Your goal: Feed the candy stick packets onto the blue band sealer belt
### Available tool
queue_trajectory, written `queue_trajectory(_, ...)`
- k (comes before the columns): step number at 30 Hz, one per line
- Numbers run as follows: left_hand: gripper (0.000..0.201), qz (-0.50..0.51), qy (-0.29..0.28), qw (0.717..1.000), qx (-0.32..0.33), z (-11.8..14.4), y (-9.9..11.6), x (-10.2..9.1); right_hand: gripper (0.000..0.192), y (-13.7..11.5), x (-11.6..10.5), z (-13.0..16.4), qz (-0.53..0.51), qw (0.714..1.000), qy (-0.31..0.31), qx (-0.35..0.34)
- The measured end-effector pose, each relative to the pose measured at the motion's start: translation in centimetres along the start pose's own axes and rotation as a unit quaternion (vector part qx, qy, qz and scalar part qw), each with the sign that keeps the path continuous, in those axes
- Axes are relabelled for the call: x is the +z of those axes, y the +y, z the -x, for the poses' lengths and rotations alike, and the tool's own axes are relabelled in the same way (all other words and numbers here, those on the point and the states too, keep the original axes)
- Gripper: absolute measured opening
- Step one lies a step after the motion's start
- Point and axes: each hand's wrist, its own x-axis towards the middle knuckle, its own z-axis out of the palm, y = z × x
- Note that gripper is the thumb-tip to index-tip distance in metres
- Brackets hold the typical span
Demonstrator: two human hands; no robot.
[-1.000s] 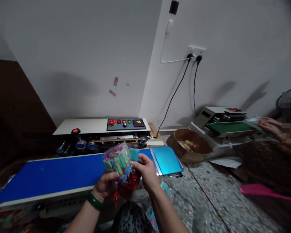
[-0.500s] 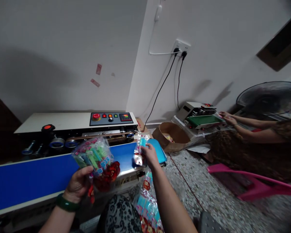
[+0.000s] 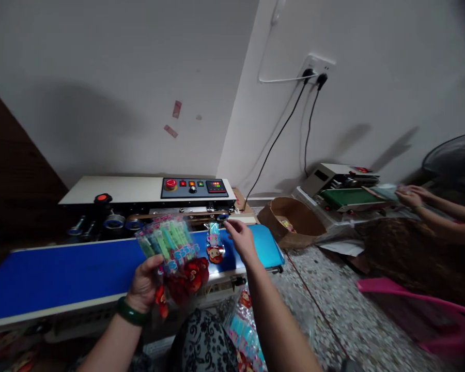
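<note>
Left hand [image 3: 145,283]: gripping a bundle of packets [image 3: 174,253] from below, fingers wrapping closed around the lower part, thumb pressing on the front. The bundle is standing upright and fanning out above the fist, green and blue sticks at the top, red printed figures at the bottom. A green bangle [image 3: 130,312] is sitting on this wrist.

Right hand [image 3: 241,240]: hovering over the right end of the blue belt [image 3: 70,276], fingers loosely spread and part open, gripping nothing. Fingertips are lying just beside a single packet [image 3: 214,244]; whether they are touching it cannot be told.

Single packet: lying on the blue belt near its right end, top edge pointing toward the sealing machine [image 3: 147,199], red figure at the near end.

Sealing machine: standing behind the belt, control panel [image 3: 194,187] showing a red button and lit display.

More packets [image 3: 242,330]: lying low between the arms, below the belt edge.

Brown bowl [image 3: 292,222]: sitting on the speckled floor to the right of the belt.

Second machine [image 3: 346,188]: standing further right, with another person's hands [image 3: 411,196] resting at its green belt.
</note>
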Motion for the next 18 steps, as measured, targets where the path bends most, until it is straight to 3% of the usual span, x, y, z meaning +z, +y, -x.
queue_trajectory(3, 0.027, 0.007, -0.037, 0.999, -0.016, -0.2, -0.2, 0.2, 0.035, -1.8, 2.3, 3.4, -0.03, 0.983, -0.18, 0.007)
queue_trajectory(5, 0.035, 0.0, -0.035, 0.999, -0.019, -0.3, -0.4, 0.4, 0.029, -2.4, 3.6, 5.1, -0.011, 0.978, -0.209, 0.0)
queue_trajectory(11, 0.043, -0.038, 0.023, 0.999, -0.009, -0.3, -0.9, 0.4, 0.015, -0.9, 4.5, 5.8, -0.074, 0.988, -0.138, -0.006)
queue_trajectory(15, 0.037, -0.039, 0.077, 0.995, 0.055, -0.6, -0.9, 0.5, 0.022, 0.5, 4.0, 5.6, -0.12, 0.991, -0.056, -0.019)
queue_trajectory(18, 0.032, -0.035, 0.116, 0.991, 0.058, -0.7, -0.7, 0.8, 0.028, 1.3, 2.7, 5.3, -0.175, 0.984, -0.006, -0.016)
